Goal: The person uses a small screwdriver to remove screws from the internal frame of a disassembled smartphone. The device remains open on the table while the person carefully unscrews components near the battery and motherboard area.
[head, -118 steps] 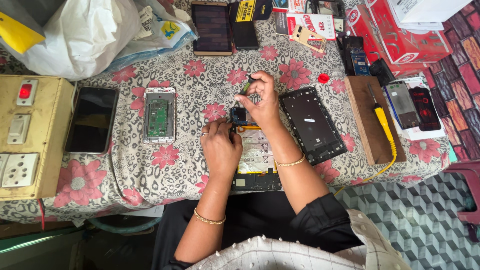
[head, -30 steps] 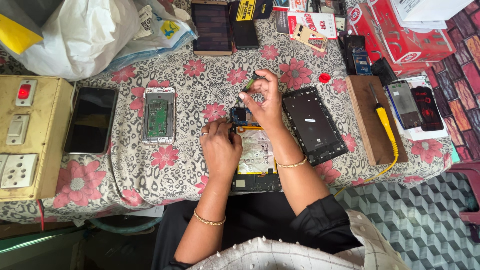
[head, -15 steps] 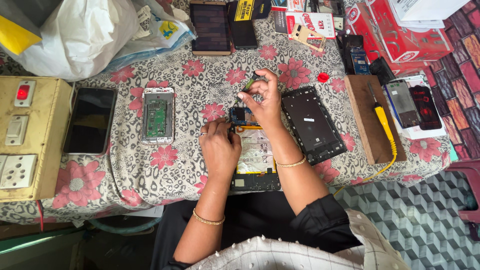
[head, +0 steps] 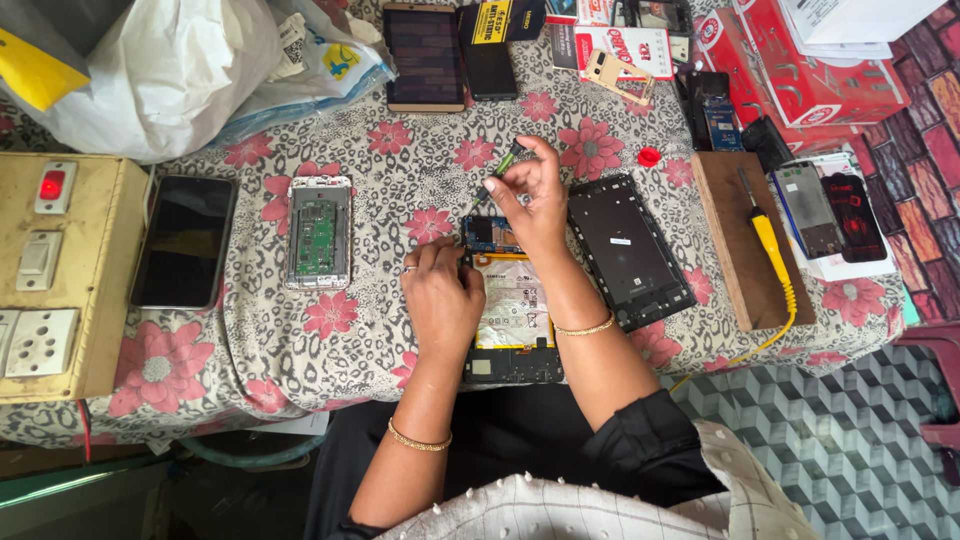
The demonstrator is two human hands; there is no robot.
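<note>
An opened phone [head: 512,320] lies face down on the flowered tablecloth, its silver battery and blue circuit board bare. My left hand [head: 441,296] rests on the phone's left edge and pins it to the table. My right hand [head: 530,196] pinches a thin green-handled screwdriver [head: 500,169] whose tip points down at the circuit board [head: 486,232] near the phone's top. Both wrists wear thin gold bangles.
A black phone frame [head: 628,250] lies just right of my hands. Left are a gutted white phone [head: 318,232], a dark phone [head: 184,241] and a switchboard box [head: 52,275]. A soldering iron [head: 766,236] rests on a wooden block; red boxes and a white bag stand behind.
My right hand has shifted only slightly over the top of the phone, turning the screwdriver. The left hand stays on the phone.
</note>
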